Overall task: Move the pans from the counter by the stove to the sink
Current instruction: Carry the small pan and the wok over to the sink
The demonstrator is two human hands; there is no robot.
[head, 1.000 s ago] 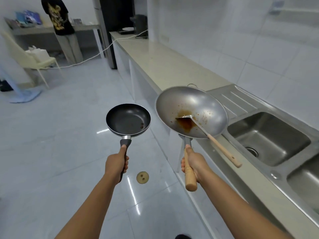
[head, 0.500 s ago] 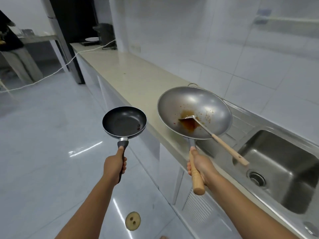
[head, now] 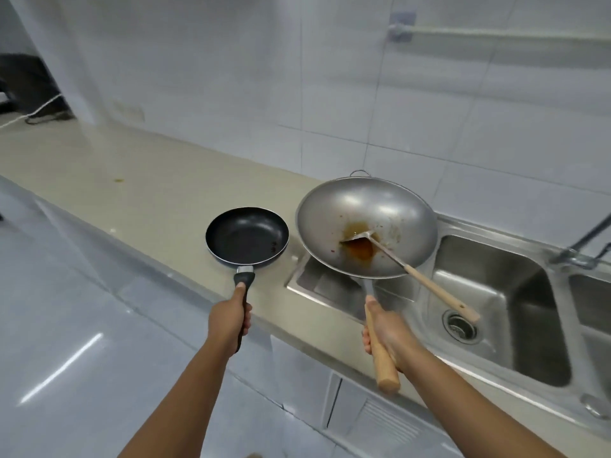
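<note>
1. Your left hand is wrapped tight round the dark handle of the black frying pan; thumb laid along the top of the grip, fingers curled under; the pan is held level in the air, over the front edge of the beige counter, not touching it.
2. Your right hand is closed round the wooden handle of the steel wok; the butt of the handle sticks out below your palm; the wok is held clear of every surface and tilted a little toward you, over the ribbed draining board at the left end of the sink.
3. The two pans sit side by side, rims close but apart; the frying pan to the left, the wok larger and to the right.
4. Inside the wok lies a metal spatula; its blade rests in a brown-orange pool of sauce at the bottom; its wooden handle juts out over the wok's right rim, above the sink basin.
5. The frying pan's dark inside shows a couple of small reddish specks near its right rim.
6. The sink's near basin is steel, with a round drain at its bottom; a second basin begins at the far right; a tap stands at the back between them.
7. White tiled wall behind the counter.
</note>
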